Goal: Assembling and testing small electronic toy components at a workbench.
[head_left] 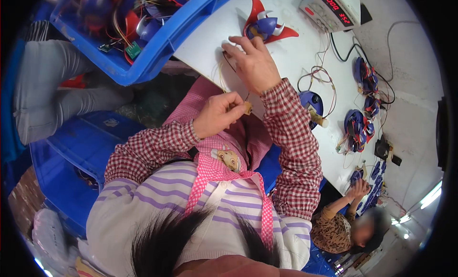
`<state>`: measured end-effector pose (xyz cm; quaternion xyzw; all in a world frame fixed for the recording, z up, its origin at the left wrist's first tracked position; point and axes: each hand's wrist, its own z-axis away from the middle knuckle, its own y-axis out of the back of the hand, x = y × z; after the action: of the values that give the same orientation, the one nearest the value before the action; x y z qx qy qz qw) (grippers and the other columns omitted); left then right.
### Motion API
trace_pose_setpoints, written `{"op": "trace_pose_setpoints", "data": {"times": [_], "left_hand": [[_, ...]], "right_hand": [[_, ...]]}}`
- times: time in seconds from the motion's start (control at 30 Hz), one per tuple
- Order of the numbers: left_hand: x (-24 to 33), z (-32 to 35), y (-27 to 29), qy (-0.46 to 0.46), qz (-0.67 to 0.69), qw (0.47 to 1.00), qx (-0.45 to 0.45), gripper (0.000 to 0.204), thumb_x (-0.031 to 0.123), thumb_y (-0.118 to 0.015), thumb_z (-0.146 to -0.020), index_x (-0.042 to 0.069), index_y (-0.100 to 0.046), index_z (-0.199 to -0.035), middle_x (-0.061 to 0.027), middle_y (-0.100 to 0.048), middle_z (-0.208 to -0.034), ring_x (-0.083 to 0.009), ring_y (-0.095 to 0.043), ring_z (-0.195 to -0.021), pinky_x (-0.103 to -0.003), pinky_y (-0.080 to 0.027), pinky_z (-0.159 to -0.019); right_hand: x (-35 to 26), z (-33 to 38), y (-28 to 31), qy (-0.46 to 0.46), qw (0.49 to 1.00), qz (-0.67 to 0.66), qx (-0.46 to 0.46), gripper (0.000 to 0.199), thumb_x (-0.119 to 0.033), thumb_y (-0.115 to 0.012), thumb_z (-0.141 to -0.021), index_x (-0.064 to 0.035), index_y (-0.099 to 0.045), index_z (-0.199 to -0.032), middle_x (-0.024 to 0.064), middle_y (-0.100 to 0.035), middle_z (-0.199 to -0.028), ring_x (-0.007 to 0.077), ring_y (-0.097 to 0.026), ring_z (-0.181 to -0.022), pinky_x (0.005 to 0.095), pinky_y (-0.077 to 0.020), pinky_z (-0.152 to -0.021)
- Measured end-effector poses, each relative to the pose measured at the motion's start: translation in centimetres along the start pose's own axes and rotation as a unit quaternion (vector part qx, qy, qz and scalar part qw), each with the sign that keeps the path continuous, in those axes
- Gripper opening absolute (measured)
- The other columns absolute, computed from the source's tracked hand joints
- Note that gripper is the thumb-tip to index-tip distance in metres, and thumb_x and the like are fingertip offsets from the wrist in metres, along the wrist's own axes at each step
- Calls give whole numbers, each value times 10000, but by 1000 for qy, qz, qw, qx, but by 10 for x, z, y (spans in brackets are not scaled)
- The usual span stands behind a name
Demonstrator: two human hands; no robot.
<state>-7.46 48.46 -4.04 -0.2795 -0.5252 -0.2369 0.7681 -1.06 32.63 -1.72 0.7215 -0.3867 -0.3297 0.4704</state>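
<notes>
In my left hand (220, 113), a small tan piece (248, 108) with thin wires is pinched between thumb and fingers, just above my lap at the table edge. My right hand (255, 64) rests over the white table with its fingers apart, and thin wires (229, 63) run below its fingertips. Just beyond those fingers sits a toy-like part (265, 26) with a purple body, red fins and silvery prongs. What lies under the right palm is hidden.
A blue crate (157, 52) of similar parts and wired boards stands at upper left. A power supply (331, 9) is at the back. Beside my right forearm lies a round purple part (312, 102) with wires. More assemblies (355, 129) line the right, where another person (346, 224) works.
</notes>
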Motion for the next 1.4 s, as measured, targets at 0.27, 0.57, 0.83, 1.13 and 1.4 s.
{"op": "trace_pose_setpoints", "data": {"times": [0.27,0.57,0.83,1.13,1.4], "left_hand": [[3,0,7,-10,56,998,-5,77,104,-568,-886,28,-553,-887,-19,-556,-679,-56,-487,-532,-162,-407,-462],[-1,-10,8,12,93,996,-14,63,94,-555,-892,32,-543,-887,-22,-558,-680,-59,-490,-523,-161,-405,-452],[-11,-12,7,18,110,994,-3,62,80,-542,-895,37,-524,-936,-48,-575,-700,-76,-509,-514,-163,-414,-450],[-11,-9,-1,-9,148,989,28,111,68,-516,-898,7,-534,-990,-98,-598,-777,-95,-546,-567,-175,-430,-458],[-10,-8,-2,-4,130,991,-4,196,45,-500,-901,-16,-554,-1079,-98,-604,-818,-103,-566,-605,-174,-450,-485]], "right_hand": [[16,-11,-23,60,997,17,-49,255,-100,-640,-748,-93,-602,-999,57,-566,-946,208,-500,-815,277,-437,-774],[27,-17,-30,102,992,61,-31,169,-115,-591,-787,-47,-568,-940,78,-545,-886,217,-505,-833,292,-437,-789],[28,-13,-31,128,986,103,-24,137,-120,-559,-809,-42,-563,-922,85,-546,-883,226,-511,-839,296,-440,-807],[23,-12,-30,109,991,73,-7,137,-119,-576,-801,-43,-566,-913,83,-547,-876,222,-510,-830,292,-441,-806],[24,-11,-32,95,995,31,1,149,-125,-605,-785,-56,-570,-913,78,-547,-883,219,-511,-823,283,-440,-798]]}}
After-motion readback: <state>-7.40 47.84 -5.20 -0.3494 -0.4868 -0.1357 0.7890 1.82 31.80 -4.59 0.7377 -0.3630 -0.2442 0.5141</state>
